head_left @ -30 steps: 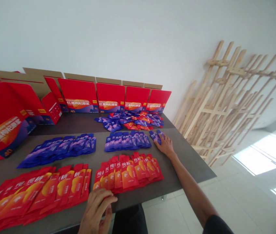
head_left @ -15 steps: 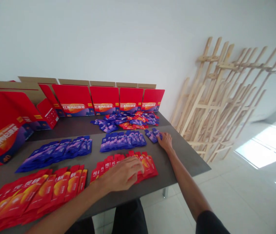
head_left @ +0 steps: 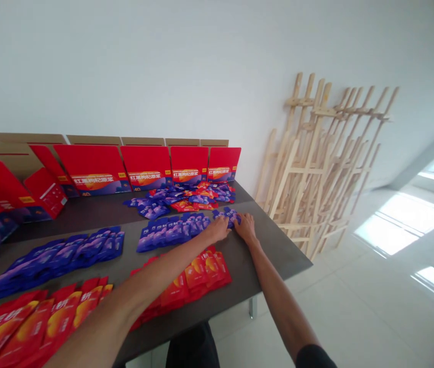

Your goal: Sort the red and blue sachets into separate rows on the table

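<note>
Both my hands meet at the right end of a row of blue pouches [head_left: 171, 230] on the dark table [head_left: 274, 250]. My left hand [head_left: 219, 228] reaches across a row of red pouches [head_left: 205, 268], and its fingers are curled onto the last few blue pouches [head_left: 227, 214]. My right hand [head_left: 244, 226] lies flat beside it, fingers stretched onto the same pouches. Behind them is a loose pile of mixed blue and red pouches [head_left: 186, 197].
Red printed cartons [head_left: 146, 166] stand along the wall at the back of the table. More rows of blue pouches [head_left: 59, 253] and red pouches [head_left: 37, 322] lie to the left. Wooden easels [head_left: 316, 163] lean on the wall right of the table edge.
My left hand has gone from the table's near edge, over the red row, up to the blue pouches beside my right hand. My right hand has stayed put. The view has shifted to the right.
</note>
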Demonstrator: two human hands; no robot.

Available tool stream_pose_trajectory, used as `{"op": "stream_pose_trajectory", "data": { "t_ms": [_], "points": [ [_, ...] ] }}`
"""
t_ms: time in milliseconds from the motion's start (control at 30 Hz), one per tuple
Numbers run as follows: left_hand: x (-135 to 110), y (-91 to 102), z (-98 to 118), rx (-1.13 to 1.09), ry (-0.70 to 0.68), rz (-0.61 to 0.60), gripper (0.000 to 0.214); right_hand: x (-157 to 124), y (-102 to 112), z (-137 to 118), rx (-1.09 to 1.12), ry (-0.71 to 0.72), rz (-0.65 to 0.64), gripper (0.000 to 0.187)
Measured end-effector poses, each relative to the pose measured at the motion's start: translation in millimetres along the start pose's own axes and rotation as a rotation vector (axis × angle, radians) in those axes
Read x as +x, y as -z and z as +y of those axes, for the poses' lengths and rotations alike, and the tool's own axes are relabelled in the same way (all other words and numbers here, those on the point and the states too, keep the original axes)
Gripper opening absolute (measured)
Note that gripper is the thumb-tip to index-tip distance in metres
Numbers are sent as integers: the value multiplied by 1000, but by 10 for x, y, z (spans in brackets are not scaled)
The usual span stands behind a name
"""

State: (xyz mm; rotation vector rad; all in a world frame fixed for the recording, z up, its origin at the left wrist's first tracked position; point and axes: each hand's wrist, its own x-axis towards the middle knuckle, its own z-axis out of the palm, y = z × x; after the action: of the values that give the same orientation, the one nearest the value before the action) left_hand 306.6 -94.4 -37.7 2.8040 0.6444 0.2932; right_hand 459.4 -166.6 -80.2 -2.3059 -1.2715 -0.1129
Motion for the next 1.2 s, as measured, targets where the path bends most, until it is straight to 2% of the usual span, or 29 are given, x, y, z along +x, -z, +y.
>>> {"op": "stream_pose_trajectory", "data": {
  "t_ms": [133, 467, 767, 933, 1000, 1067, 1133, 1200],
  "points": [
    [102, -120, -56, -15, 8, 13, 39, 7, 0, 9, 4, 31, 8, 35],
    [37, -191, -202, -123, -66, 58, 38, 15, -11, 11, 69, 116, -29, 34],
    [38, -148, -204, -184, -80, 58, 49, 21, -30, -47, 69, 130, -27, 37],
    [10, -20, -106, -190, -74, 21, 51, 8, -31, -87, 50, 106, -36, 38],
    [-73, 84, 2, -191, -80, 24, 54, -3, -29, -75, 61, 99, -17, 37],
    [-271, 211, 154, -192, -102, 39, 53, -3, -11, -48, 91, 89, 39, 36],
    [-616, 341, 335, -197, -143, 53, 46, 21, 35, -31, 152, 89, 139, 34],
    [-1085, 445, 512, -201, -187, 53, 45, 74, 98, -56, 261, 118, 228, 31]
  ]
}}
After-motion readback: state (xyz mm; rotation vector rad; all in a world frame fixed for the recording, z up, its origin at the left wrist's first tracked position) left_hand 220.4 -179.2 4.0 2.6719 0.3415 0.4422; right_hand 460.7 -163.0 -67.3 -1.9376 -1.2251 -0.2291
